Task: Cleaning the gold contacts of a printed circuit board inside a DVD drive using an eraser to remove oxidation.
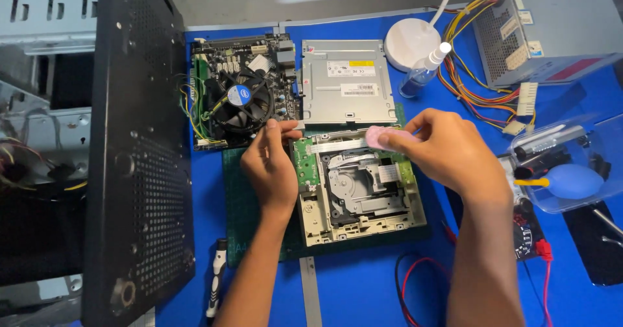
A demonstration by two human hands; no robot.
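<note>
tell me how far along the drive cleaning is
Done: the drive's metal cover is off and lies behind it, so the opened drive shows its mechanism. In hand: the left hand steadies the drive's left edge while the right hand presses a pink cloth on its rear edge. Left: the cover is not back on, and the blower sits unused in its box.

Computer case (pixel 139 139): cut off at left and bottom edges. Power supply (pixel 551 28): clipped by top-right corner. Pink eraser (pixel 379 136): mostly hidden under right hand (pixel 448 152) fingers. Red cable (pixel 415 294) runs off the bottom edge. Drive labels too small to tell.
</note>
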